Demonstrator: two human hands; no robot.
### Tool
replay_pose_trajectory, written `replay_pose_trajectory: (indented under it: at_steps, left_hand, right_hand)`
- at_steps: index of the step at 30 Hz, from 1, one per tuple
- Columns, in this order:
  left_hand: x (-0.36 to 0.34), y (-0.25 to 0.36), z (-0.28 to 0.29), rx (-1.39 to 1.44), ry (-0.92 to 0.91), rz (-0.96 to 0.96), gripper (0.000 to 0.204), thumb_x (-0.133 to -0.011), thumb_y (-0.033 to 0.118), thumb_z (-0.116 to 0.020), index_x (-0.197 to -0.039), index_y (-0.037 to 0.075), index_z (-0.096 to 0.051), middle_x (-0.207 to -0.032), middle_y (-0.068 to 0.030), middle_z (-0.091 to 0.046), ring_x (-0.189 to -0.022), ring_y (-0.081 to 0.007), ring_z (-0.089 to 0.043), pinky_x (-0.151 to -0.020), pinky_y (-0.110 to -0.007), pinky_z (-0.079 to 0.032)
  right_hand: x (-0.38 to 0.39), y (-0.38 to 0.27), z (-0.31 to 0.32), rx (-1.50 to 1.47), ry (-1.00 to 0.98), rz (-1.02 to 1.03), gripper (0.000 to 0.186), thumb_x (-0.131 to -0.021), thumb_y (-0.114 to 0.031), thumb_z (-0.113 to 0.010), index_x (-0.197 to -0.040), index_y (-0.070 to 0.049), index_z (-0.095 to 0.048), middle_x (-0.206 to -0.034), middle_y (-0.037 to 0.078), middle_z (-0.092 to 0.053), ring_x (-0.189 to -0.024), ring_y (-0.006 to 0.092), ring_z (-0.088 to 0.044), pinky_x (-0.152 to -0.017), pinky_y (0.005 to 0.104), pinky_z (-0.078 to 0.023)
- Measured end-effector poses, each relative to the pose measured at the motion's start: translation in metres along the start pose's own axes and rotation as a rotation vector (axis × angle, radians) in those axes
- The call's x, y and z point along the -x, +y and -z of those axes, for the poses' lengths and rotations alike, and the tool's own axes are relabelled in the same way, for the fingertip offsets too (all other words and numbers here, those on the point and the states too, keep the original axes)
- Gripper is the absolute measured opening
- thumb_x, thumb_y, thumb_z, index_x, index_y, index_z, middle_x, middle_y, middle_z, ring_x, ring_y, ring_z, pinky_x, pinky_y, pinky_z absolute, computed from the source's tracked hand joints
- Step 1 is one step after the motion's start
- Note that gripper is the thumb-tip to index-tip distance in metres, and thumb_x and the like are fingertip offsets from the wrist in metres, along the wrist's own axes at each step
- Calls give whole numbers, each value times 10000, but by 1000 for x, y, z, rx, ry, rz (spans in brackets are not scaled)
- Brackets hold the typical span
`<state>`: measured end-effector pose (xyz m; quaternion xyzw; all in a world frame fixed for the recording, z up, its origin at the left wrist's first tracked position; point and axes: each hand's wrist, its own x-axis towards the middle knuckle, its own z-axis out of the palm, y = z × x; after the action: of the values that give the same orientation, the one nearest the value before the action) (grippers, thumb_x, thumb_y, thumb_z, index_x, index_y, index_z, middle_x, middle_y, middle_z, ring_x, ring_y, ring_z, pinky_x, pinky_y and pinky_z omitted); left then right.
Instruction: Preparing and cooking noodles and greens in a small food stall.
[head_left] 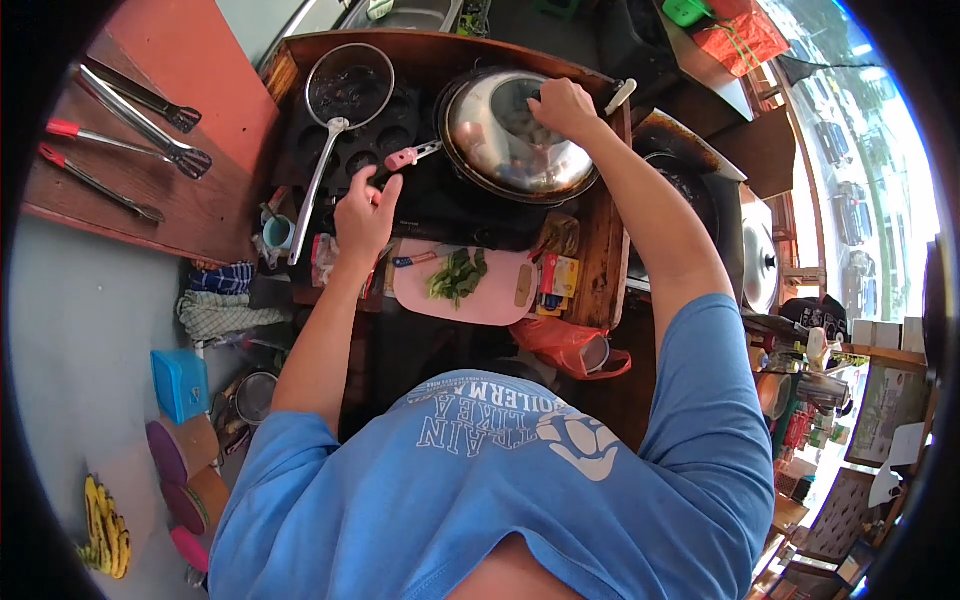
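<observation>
My right hand [563, 108] is closed over the top of a shiny domed lid [478, 140], its knob hidden under my fingers. The lid rests on a dark round pan, whose pink handle [402, 158] points left. Just below that handle hovers my left hand [364, 215], thumb and fingers apart and holding nothing. Closer to me, a pink cutting board [493, 303] carries chopped green leaves [458, 277] and a knife with a blue handle [415, 258].
A round long-handled strainer [318, 190] lies over a dark moulded pan [362, 148] at left. Several tongs [150, 125] are on the red-brown surface at far left. A red plastic bag [560, 343] sits by the board. Another lidded pot [760, 262] stands at right.
</observation>
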<state>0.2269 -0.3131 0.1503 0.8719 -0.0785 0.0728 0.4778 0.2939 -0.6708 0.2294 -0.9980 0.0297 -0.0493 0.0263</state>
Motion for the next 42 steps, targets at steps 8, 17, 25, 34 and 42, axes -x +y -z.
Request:
replay_pose_trajectory:
  at_steps: [8, 17, 25, 34, 42]
  left_hand:
    - [121, -75, 7, -77, -191, -93, 131, -886, 173, -675, -938, 54, -690, -734, -143, -667, -660, -320, -665, -601, -406, -508]
    - [97, 0, -33, -56, -485, -342, 117, -879, 140, -670, -937, 39, -680, -794, -141, -686, -710, -328, -678, -630, -397, -524]
    - [103, 13, -70, -26, -721, -563, 151, -869, 98, -614, -990, 44, -686, -915, -184, -703, -838, -384, -678, -719, -433, -539]
    - [175, -204, -80, -92, -1704, -62, 265, -845, 318, -657, -948, 85, -731, -921, -200, -699, -891, -357, -696, -738, -418, -532]
    - [172, -120, -144, -153, -2068, 51, 194, -951, 189, -608, -998, 5, -649, -897, -2, -669, -830, -97, -554, -740, -311, -474]
  right_hand:
    - [-8, -4, -10, -80, 41, -84, 408, -842, -403, -678, -910, -5, -739, -945, 232, -714, -920, 404, -691, -825, 473, -560]
    - [20, 7, -17, -305, 68, -100, 648, -839, -484, -685, -1248, 9, -583, -985, 245, -701, -954, 416, -673, -845, 485, -536]
    - [246, -15, 42, -698, 479, 111, 182, -845, -191, -719, -955, -47, -733, -798, 129, -705, -707, 300, -688, -609, 388, -534]
    - [708, -63, -111, -496, 371, -1643, 271, -858, -281, -680, -987, -48, -725, -951, 168, -728, -897, 300, -711, -796, 399, -548]
    - [761, -274, -197, -1017, 300, -2018, 484, -884, -465, -692, -1062, -16, -674, -961, 128, -704, -920, 207, -657, -781, 338, -512]
